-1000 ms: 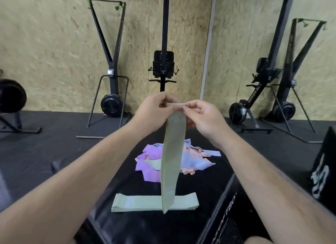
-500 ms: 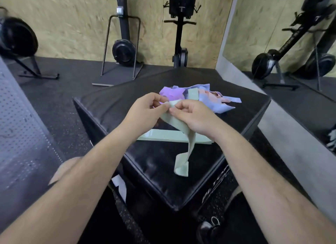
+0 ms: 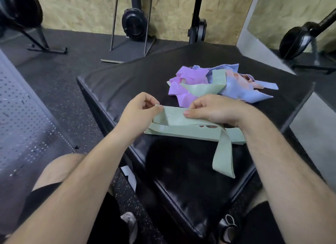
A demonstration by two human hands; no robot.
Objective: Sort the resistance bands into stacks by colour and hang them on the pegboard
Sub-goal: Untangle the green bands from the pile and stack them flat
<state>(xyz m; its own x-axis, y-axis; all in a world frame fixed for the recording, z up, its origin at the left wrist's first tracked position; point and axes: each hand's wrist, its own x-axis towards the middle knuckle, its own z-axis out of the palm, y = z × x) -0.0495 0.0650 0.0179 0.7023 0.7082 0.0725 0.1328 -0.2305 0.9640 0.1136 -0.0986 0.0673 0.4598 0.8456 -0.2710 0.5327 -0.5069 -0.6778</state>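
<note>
While both hands pinch it, held green band [image 3: 222,153]: one end up at the fingertips, rest drapes over the flat stack, tail lies on box top toward near-right edge, stops short of it.
L hand [image 3: 138,114]: thumb + forefinger pinch band's left end; other fingers curled.
R hand [image 3: 216,109]: thumb + fingers pinch band's top edge just right of L hand; wrist over stack's right end.
Green stack [image 3: 181,133]: flat, lengthwise across box middle, under held band, touching it.
Mixed pile [image 3: 218,83]: purple, blue, pink + one more green, tangled; far part of box, just beyond R hand, near far-right edge.
Box [image 3: 118,83]: black, padded, one corner points at person; black top shows left of pile out to far-left edge, also nearside of stack.
Pegboard [image 3: 23,107]: grey, perforated, at left of view, apart from box w/ speckled floor strip [image 3: 76,105] btw.
Writing: white mark [image 3: 129,175] on box's near-left side, partly hidden, can't read; faint print on held band, too blurred.
Background: gym machines [image 3: 134,23] along chipboard wall [image 3: 81,9].
</note>
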